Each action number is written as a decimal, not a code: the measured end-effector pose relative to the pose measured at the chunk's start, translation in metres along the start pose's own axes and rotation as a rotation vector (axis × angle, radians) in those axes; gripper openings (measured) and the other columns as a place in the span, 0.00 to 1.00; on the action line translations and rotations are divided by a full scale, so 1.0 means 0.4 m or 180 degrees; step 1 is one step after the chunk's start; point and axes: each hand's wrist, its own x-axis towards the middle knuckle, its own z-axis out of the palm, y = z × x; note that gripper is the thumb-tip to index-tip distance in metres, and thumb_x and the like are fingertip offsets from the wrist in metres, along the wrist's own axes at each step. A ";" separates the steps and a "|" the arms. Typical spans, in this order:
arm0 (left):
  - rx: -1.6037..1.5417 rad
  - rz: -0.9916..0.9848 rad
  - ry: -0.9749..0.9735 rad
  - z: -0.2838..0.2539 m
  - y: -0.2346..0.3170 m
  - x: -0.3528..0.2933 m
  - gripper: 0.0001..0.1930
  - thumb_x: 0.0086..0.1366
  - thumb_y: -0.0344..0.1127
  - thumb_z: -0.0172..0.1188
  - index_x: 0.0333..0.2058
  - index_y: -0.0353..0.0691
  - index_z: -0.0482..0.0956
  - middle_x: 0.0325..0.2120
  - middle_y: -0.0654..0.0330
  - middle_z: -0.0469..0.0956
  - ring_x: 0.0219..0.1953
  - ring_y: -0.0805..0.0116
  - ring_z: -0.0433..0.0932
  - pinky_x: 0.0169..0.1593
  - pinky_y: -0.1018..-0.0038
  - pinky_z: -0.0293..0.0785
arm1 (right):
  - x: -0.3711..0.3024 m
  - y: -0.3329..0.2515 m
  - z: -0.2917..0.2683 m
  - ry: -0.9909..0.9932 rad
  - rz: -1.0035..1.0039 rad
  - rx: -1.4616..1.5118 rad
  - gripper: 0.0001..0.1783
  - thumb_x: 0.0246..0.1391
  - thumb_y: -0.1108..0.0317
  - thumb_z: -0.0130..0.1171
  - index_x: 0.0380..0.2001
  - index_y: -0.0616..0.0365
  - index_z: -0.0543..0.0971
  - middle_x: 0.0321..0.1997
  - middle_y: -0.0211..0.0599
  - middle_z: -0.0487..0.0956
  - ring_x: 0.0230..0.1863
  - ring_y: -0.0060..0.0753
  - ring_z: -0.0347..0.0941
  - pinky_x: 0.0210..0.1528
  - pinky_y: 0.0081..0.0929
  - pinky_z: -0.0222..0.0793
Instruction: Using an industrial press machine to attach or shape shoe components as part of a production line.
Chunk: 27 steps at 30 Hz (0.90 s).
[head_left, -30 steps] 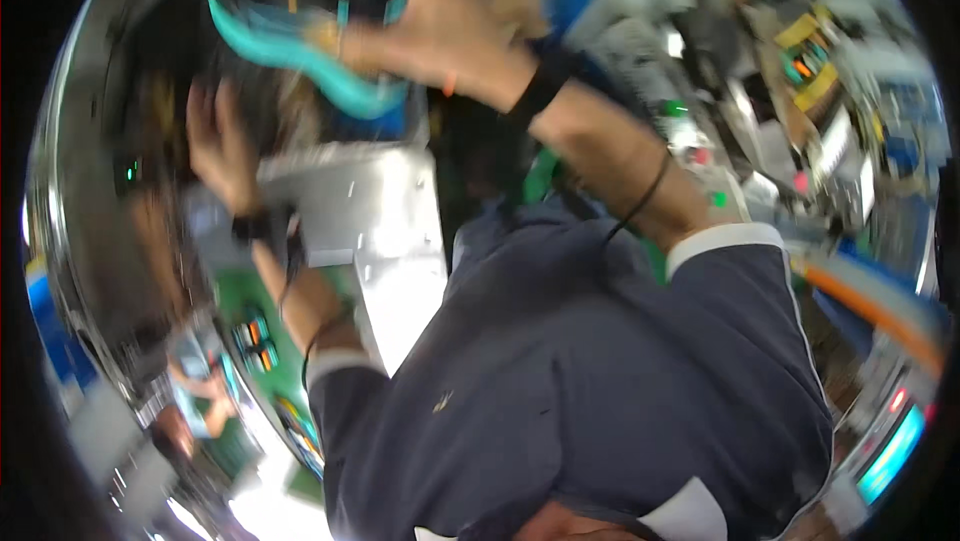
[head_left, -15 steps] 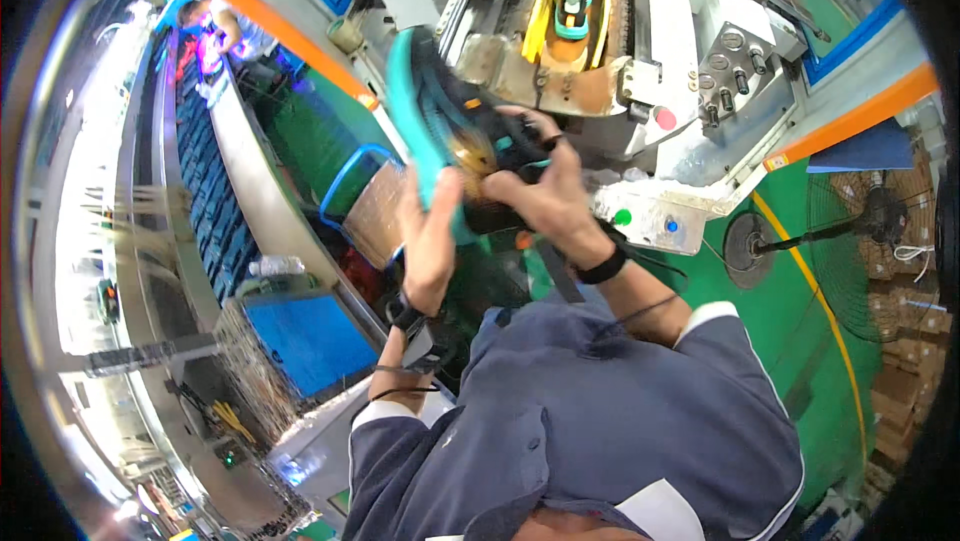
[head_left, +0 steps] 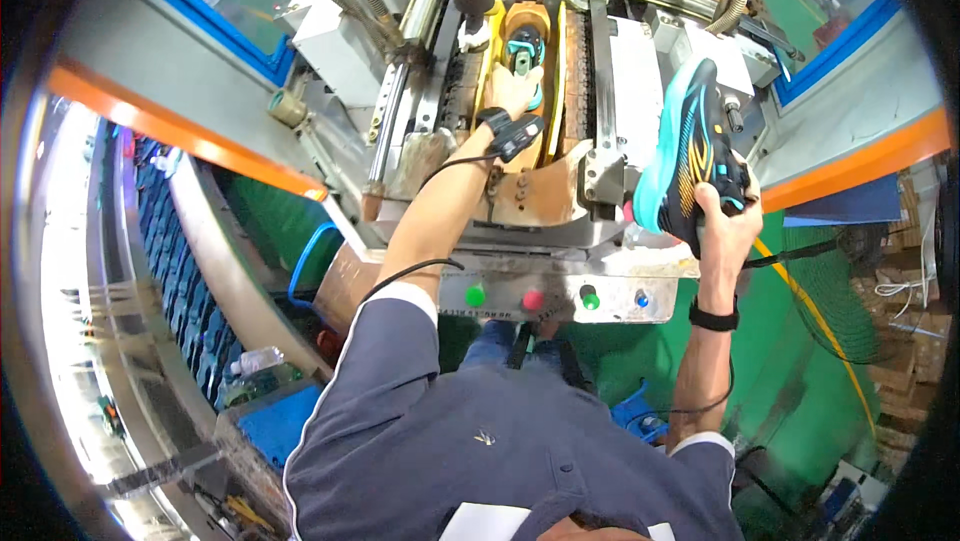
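My right hand (head_left: 728, 231) holds a sports shoe (head_left: 690, 156) out at the right, with a black upper, orange and yellow markings and a turquoise sole. The shoe stands toe up, and my thumb presses on its upper near the opening. My left hand (head_left: 514, 91) reaches into the machine (head_left: 535, 196), fingers closed at the opening of a second shoe (head_left: 527, 36). That shoe is dark with a turquoise collar and sits between yellow side pads (head_left: 552, 91). My fingertips and much of that shoe are partly hidden.
A control panel (head_left: 560, 298) with coloured buttons lies along the machine's front. Orange-edged frames (head_left: 190, 126) flank both sides. A conveyor (head_left: 165, 241) runs at the left, near a plastic bottle (head_left: 257, 361). A floor fan (head_left: 830, 291) and stacked cardboard (head_left: 895, 381) are at the right.
Both hands were on the turquoise-soled shoe at the left. My left hand has let go and moved into the machine; my right hand has carried the shoe to the right. My view has turned toward the machine.
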 end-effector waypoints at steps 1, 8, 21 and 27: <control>0.0020 -0.0030 0.0182 0.029 -0.023 0.043 0.35 0.51 0.55 0.68 0.43 0.25 0.72 0.38 0.36 0.78 0.42 0.43 0.80 0.46 0.57 0.75 | 0.008 -0.010 0.009 0.0010 0.0051 -0.0158 0.31 0.41 0.76 0.66 0.53 0.66 0.72 0.46 0.39 0.77 0.44 0.28 0.75 0.51 0.26 0.72; -0.0164 -0.0226 -0.0084 0.053 -0.048 0.137 0.24 0.47 0.33 0.62 0.43 0.28 0.69 0.38 0.38 0.77 0.44 0.47 0.79 0.49 0.59 0.75 | 0.179 0.030 0.134 -0.0022 -0.0055 -0.1111 0.28 0.41 0.68 0.69 0.48 0.67 0.76 0.41 0.37 0.79 0.41 0.25 0.74 0.46 0.22 0.71; -0.2549 -0.1005 -0.0624 -0.601 -0.192 -0.642 0.30 0.53 0.34 0.67 0.54 0.30 0.69 0.45 0.57 0.77 0.45 0.71 0.75 0.50 0.74 0.72 | 0.354 0.211 0.795 -0.1779 0.0056 -0.3012 0.25 0.41 0.55 0.64 0.36 0.67 0.80 0.41 0.57 0.81 0.44 0.51 0.80 0.47 0.38 0.74; -0.3245 -0.1403 0.1043 -0.687 -0.277 -0.945 0.27 0.60 0.27 0.60 0.57 0.30 0.65 0.48 0.57 0.75 0.48 0.67 0.76 0.53 0.70 0.72 | 0.265 0.369 0.886 -0.1068 -0.0327 -0.3327 0.26 0.48 0.64 0.57 0.45 0.72 0.65 0.38 0.58 0.80 0.39 0.55 0.81 0.42 0.45 0.76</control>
